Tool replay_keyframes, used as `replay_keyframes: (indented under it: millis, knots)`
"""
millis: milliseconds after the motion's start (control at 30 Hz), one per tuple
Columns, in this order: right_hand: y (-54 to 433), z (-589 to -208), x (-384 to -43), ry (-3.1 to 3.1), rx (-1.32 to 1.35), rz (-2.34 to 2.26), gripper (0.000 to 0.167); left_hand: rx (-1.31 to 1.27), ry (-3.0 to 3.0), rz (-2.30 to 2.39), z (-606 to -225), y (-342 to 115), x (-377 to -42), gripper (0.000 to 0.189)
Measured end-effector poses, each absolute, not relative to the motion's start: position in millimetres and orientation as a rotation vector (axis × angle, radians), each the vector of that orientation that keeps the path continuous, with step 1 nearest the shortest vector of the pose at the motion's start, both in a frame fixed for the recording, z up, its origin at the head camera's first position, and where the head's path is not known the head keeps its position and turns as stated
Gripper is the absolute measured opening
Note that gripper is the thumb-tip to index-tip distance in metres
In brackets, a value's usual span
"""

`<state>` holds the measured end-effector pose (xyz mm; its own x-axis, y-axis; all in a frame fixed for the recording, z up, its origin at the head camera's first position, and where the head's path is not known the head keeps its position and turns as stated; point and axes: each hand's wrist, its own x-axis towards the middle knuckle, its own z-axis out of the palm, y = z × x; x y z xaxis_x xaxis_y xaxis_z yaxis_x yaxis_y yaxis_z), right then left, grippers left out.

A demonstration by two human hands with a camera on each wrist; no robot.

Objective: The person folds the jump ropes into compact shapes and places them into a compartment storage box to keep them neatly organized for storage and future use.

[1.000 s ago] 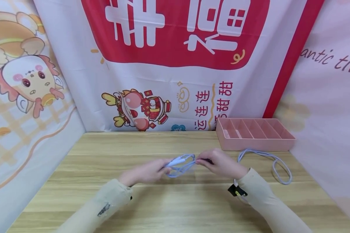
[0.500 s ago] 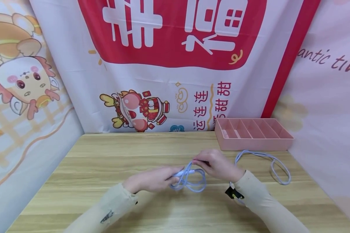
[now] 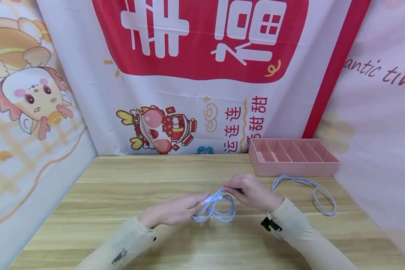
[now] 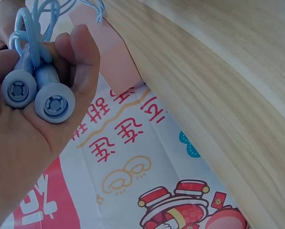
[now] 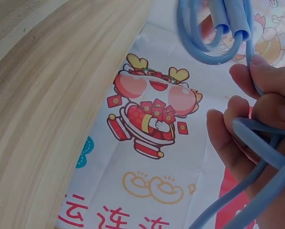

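My left hand (image 3: 177,210) holds both handles (image 4: 55,102) of a light blue jump rope side by side. In the left wrist view their round hollow ends lie against the palm, with rope wound over them. My right hand (image 3: 251,190) pinches the rope between thumb and fingertips, just right of the handles. Loops of rope (image 3: 234,210) hang between the two hands, close over the table. More rope (image 5: 264,145) crosses the right palm in the right wrist view. Its remaining length (image 3: 298,180) lies in a long bend on the table to the right.
A pink box (image 3: 295,169) with several narrow compartments stands at the back right of the wooden table (image 3: 128,176). Printed cloths (image 3: 98,93) hang behind and on both sides. A black piece (image 3: 270,224) shows at the right sleeve cuff.
The left hand has come slightly lower, and the rope loops between the hands now hang lower and wider. The right hand still pinches the rope. The bend on the table has barely changed.
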<state>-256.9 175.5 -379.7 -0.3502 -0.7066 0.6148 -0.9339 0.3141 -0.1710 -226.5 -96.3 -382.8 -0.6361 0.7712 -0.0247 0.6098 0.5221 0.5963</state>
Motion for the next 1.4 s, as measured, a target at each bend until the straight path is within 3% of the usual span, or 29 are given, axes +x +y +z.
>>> replay_keyframes:
  millis: [200, 1000, 1400]
  knots:
    - [177.1, -380.5, -256.5, -2.18, 1.438, 0.694, 0.004, 1.248, 2.52, 0.75, -383.3, -94.3, -225.5, 0.057]
    - [174.6, -384.6, -257.7, -2.228, 1.392, 0.688, 0.006, 1.567, 2.751, 0.551, -384.1, -84.6, -218.0, 0.072]
    - [179.8, -389.9, -266.0, -2.418, 1.421, 1.18, 0.017, 1.649, 2.724, 0.73, -378.1, -88.3, -217.5, 0.067]
